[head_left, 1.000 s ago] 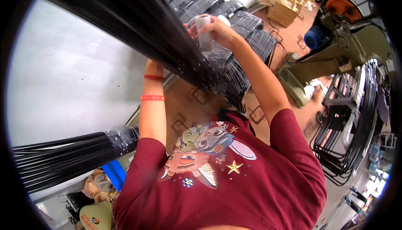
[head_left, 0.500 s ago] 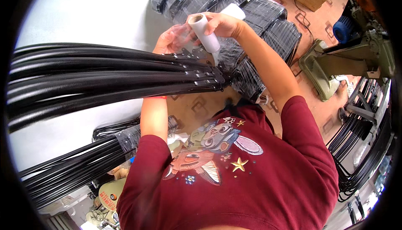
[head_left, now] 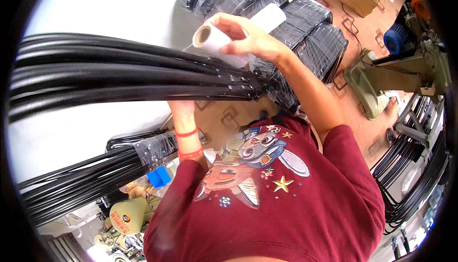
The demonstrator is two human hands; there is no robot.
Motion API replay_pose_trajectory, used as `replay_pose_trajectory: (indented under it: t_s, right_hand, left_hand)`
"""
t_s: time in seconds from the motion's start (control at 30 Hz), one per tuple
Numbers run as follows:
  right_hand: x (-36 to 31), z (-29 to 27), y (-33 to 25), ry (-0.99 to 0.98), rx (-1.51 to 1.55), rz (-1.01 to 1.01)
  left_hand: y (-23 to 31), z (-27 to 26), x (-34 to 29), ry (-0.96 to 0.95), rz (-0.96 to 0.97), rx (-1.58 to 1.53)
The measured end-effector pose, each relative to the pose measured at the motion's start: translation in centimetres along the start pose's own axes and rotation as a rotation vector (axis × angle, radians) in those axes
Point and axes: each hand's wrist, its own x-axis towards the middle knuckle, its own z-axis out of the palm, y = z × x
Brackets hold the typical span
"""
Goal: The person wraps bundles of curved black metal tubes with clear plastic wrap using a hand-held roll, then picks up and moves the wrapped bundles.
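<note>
My right hand (head_left: 243, 35) is closed around a roll of clear stretch film (head_left: 210, 39), its cardboard core facing left. The roll is just above the far side of a thick bundle of long black strips (head_left: 129, 76), which reaches in from the left. Small metal fittings show at the bundle's right end. My left hand (head_left: 182, 105) is under the bundle's near edge; only its wrist end shows and its fingers are hidden by the strips. Two red bands circle that wrist. A thin strand of film seems to run from the roll to the strips.
Film-wrapped black bundles (head_left: 305, 19) lie beyond my right hand, with another white roll (head_left: 269, 18) on them. A second strip bundle (head_left: 90, 181) lies at lower left, near a blue bin (head_left: 159, 177). At right stand a green machine (head_left: 400, 73) and a rack of black strips (head_left: 410, 143).
My right hand has brought the film roll left and nearer, over the bundle's far edge. My left hand has left the film beyond the bundle and moved down beneath the strips.
</note>
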Motion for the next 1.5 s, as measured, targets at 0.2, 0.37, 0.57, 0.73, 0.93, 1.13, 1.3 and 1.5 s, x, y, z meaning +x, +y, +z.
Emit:
replay_pose_trajectory:
  t_s: [0.2,0.37,0.57,0.73,0.93,1.13,1.3,1.5]
  right_hand:
    - [-2.2,2.3,0.6,0.281,-0.454,-0.011]
    - [-3.1,2.2,0.4,0.405,-0.076,0.057]
    - [-3.8,3.7,1.8,0.641,-0.296,0.119]
    - [-5.2,2.5,-2.3,0.441,-0.110,0.013]
    - [-8.3,4.1,-3.2,0.246,-0.075,0.031]
    - [-7.8,11.5,-0.7,0.470,-0.732,-0.190]
    - [-6.9,12.6,-0.6,0.596,-1.185,-0.424]
    - [-8.3,12.9,-2.6,0.467,-1.120,-0.251]
  left_hand:
    - [0.5,7.1,-2.4,0.210,0.123,-0.164]
    - [0.7,7.9,-2.5,0.248,0.345,-0.018]
    - [0.8,8.1,-2.7,0.261,0.407,0.073]
    - [1.5,4.8,-1.6,0.277,0.276,-0.074]
    - [1.2,4.5,-3.4,0.041,0.205,-0.048]
    - [1.7,6.7,-5.5,0.008,0.260,0.133]
    - [2.8,7.1,-6.1,0.103,0.234,0.234]
    - [3.6,6.1,-6.1,0.020,0.152,0.184]
